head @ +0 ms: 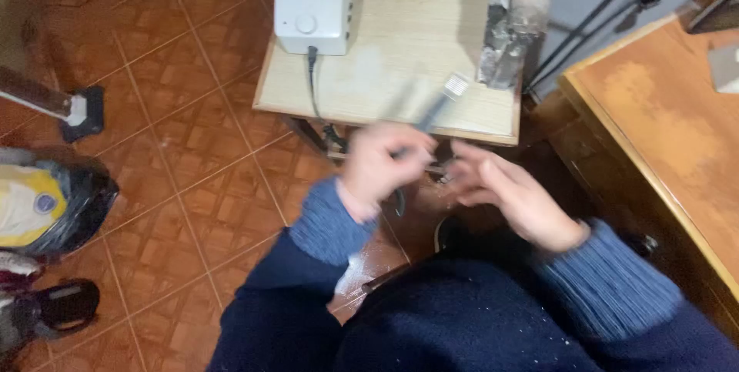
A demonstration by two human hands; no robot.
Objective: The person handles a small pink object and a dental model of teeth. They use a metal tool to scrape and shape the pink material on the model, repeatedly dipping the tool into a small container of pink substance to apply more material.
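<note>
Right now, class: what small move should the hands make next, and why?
Probably steady the brush. The left hand grips its handle, bristles raised over the small table, while the right hand sits open beside it, and both are blurred.

White box point(312, 10), blue ribbed sleeves point(327, 226)

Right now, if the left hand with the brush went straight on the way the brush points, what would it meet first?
The left hand holds a toothbrush-like brush that points up and right over the small wooden table. Going on, it would probably first meet the dirty grey block standing at the table's far right side, though depth is unclear in this blurred picture.
</note>
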